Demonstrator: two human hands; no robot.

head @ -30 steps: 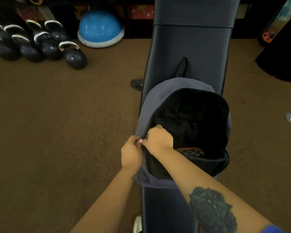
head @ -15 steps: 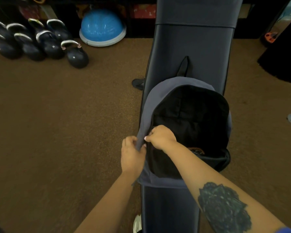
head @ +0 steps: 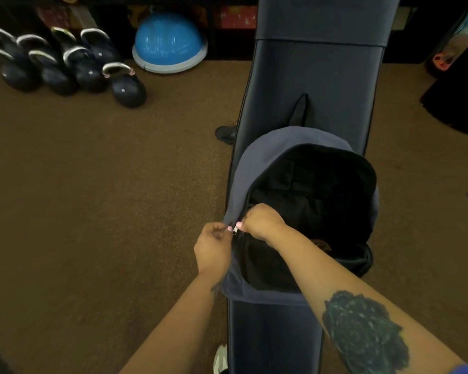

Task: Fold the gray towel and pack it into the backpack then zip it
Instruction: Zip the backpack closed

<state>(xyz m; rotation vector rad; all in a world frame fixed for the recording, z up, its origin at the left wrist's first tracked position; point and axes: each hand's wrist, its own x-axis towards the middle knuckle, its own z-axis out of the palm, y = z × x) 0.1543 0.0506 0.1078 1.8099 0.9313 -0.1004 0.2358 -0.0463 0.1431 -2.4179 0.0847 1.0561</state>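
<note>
Gray fabric backpack with black lining (head: 243, 184) lies on the long dark padded bench (head: 316, 85), mouth open, directly ahead of both hands. Left hand (head: 213, 249) at the backpack's left edge; right hand (head: 262, 220) just right of it, the small metal zipper pull (head: 234, 230) between them. Dark round kettlebells with metal handles (head: 65, 68) on the brown carpet floor (head: 106, 198), far ahead-left of the hands. Blue dome balance trainer (head: 168, 41) beside the kettlebells, right of them, left of the bench.

Head view looks steeply down, close over the bench (head: 316, 85).
</note>
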